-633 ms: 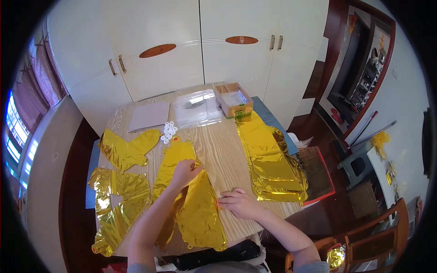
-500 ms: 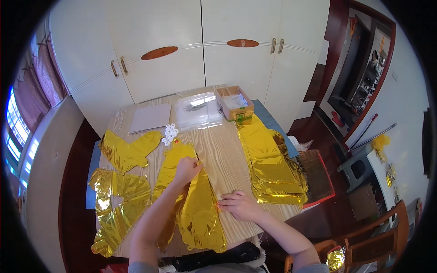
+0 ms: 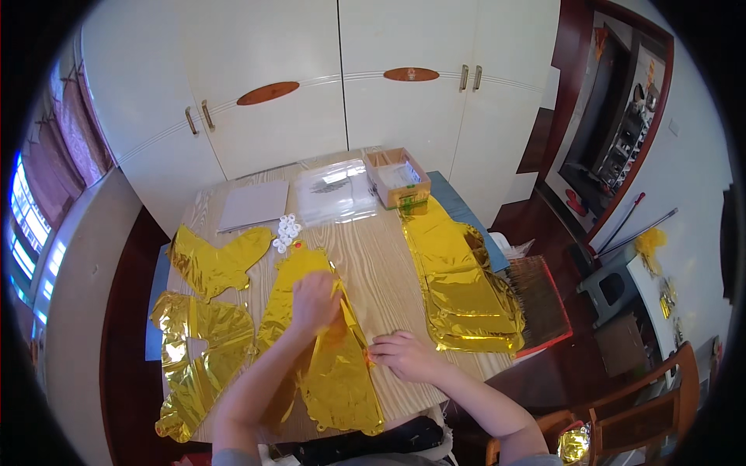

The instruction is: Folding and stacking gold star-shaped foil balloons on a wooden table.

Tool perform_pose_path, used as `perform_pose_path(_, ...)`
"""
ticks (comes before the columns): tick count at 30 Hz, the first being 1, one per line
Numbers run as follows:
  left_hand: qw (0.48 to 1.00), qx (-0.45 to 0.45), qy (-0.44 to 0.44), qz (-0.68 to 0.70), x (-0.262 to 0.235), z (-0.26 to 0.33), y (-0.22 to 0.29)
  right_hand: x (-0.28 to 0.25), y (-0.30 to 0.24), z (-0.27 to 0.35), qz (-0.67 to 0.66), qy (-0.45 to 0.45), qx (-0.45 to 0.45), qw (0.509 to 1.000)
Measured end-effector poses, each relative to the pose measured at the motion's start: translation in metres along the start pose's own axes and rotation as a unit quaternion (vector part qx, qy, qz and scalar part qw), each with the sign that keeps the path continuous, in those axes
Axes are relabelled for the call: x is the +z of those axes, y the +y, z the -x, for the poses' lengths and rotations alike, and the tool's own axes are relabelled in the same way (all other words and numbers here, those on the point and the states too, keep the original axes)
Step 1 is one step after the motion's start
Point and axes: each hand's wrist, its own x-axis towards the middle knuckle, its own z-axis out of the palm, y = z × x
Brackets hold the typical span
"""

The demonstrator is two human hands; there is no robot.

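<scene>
In front of me a long, flat gold foil balloon [image 3: 342,388] lies folded lengthwise on the table. My left hand [image 3: 315,304] is closed in a loose fist on its upper middle, slightly smeared by motion. At the foil's right edge, the fingers of my right hand [image 3: 404,356] are bent together, pinching the edge by a small reddish spot; the fingertips are partly hidden. Two more gold foil balloons, one an upper sheet [image 3: 221,260] and one a lower sheet [image 3: 206,365], lie at the left. A stack of gold foil balloons [image 3: 466,283] rests at the right.
On the wooden table [image 3: 381,272], behind the foil, are white rings [image 3: 287,231], grey card sheets [image 3: 254,206], clear plastic bags [image 3: 336,194] and an open cardboard box [image 3: 400,180]. White cabinets [image 3: 272,46] stand behind. A wooden chair [image 3: 637,404] is at lower right.
My left hand has moved a little downward along the foil, its fist still closed. My right hand stays at the foil's right edge. The whole view has shifted slightly.
</scene>
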Motion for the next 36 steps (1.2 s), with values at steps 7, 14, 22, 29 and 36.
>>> perform_pose_path(7, 0.982, 0.094, -0.162, -0.034, -0.015, 0.040, 0.012, 0.000, -0.001, 0.000, 0.006, -0.007, -0.002, 1.000)
perform_pose_path(14, 0.973, 0.060, -0.218, -0.046, 0.005, 0.009, -0.015, 0.002, 0.001, 0.001, -0.001, 0.006, -0.006, 1.000)
perform_pose_path(22, 0.960, 0.040, -0.265, -0.074, 0.013, -0.019, -0.032, 0.001, 0.000, 0.000, -0.005, 0.000, -0.003, 1.000)
perform_pose_path(29, 0.952, 0.035, -0.289, -0.097, 0.009, -0.031, -0.033, 0.002, 0.001, 0.001, -0.015, 0.008, -0.001, 1.000)
perform_pose_path(36, 0.918, 0.121, -0.370, -0.078, -0.024, 0.012, 0.024, 0.001, 0.000, 0.000, -0.005, 0.001, 0.005, 1.000)
